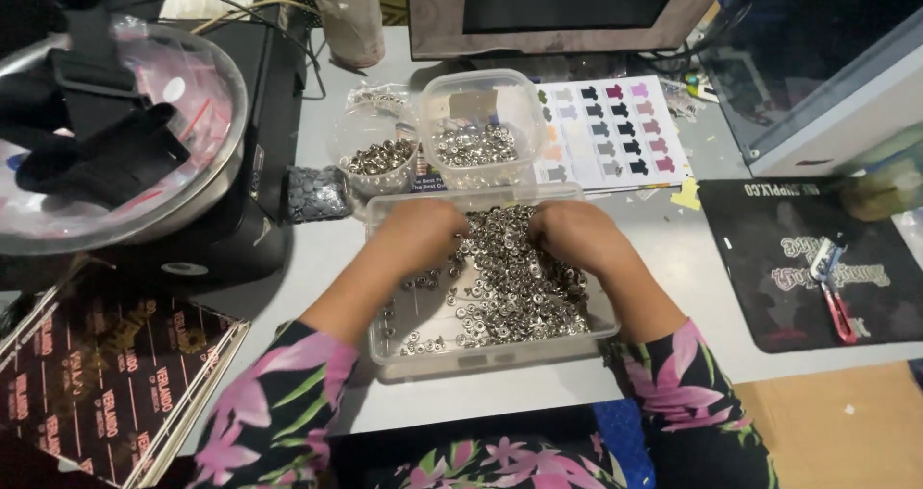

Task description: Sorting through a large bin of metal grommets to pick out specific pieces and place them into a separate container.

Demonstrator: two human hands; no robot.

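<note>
A clear rectangular plastic tray [481, 362] sits on the grey table in front of me, filled with many small silver metal snap parts [519, 297]. Both hands reach into its far half. My left hand [415, 234] rests knuckles-up on the pile at the tray's left, fingers curled down into the pieces. My right hand [575, 231] does the same at the right. The fingertips of both are buried among the parts, so what they pinch is hidden. My sleeves are dark with pink flowers.
Behind the tray stand a round clear tub [377, 152] and a square clear tub [481, 128], both holding silver pieces. A colour chart sheet [615, 128] lies right of them. A black mat with red-handled pliers [835, 292] lies right. A black machine [231, 229] stands left.
</note>
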